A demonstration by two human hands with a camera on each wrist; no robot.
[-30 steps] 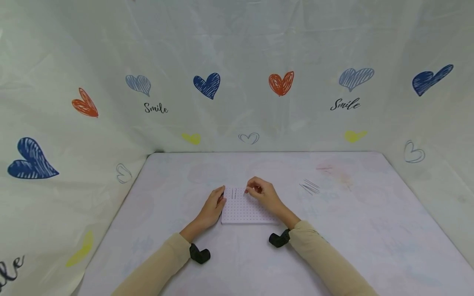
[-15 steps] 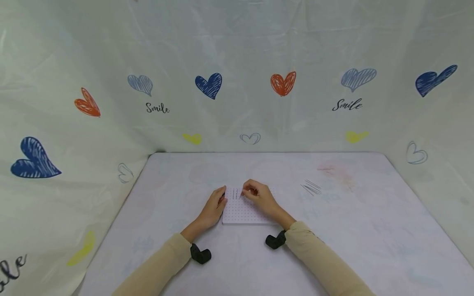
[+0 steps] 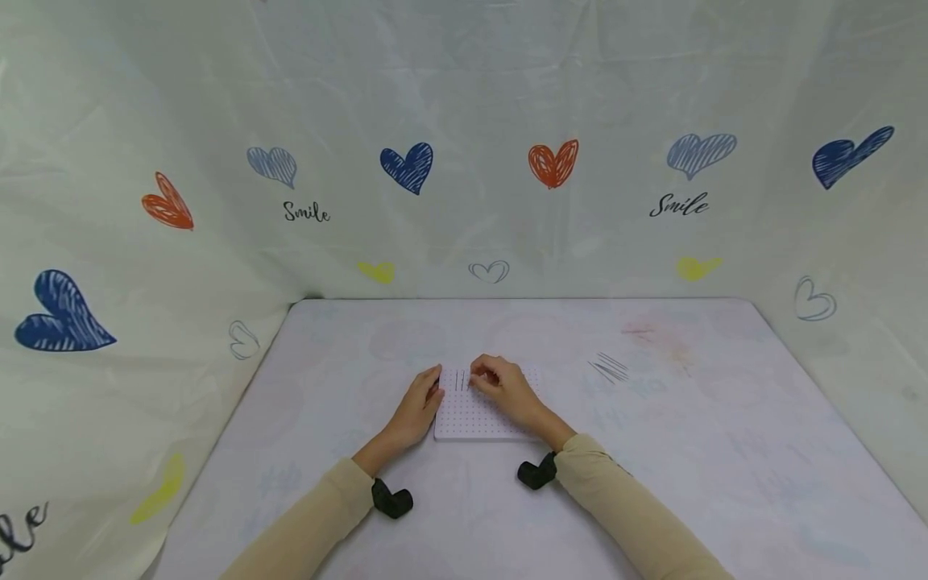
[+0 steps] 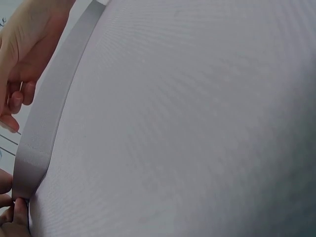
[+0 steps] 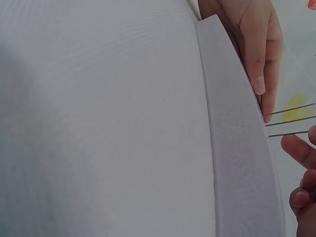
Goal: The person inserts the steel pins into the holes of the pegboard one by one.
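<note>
A white perforated board (image 3: pixel 474 419) lies flat on the table. Three thin dark pins (image 3: pixel 460 380) stand in its far left corner, and they also show in the right wrist view as pins (image 5: pixel 289 121). My left hand (image 3: pixel 416 404) rests with straight fingers (image 5: pixel 256 54) against the board's left edge (image 5: pixel 232 128). My right hand (image 3: pixel 502 385) hovers over the board's far edge, with curled fingertips (image 5: pixel 298 148) pinching the rightmost pin. The left wrist view shows mostly blurred board surface and its edge (image 4: pixel 49 113).
Several loose dark pins (image 3: pixel 607 366) lie on the table to the right of the board. Black wrist cameras (image 3: pixel 391 499) (image 3: pixel 536 473) sit near both sleeves. A heart-printed sheet walls in the table on the back and both sides.
My right hand has slid a little left along the board's far edge to the standing pins. Three pins stand now, where two stood. The left hand has stayed put.
</note>
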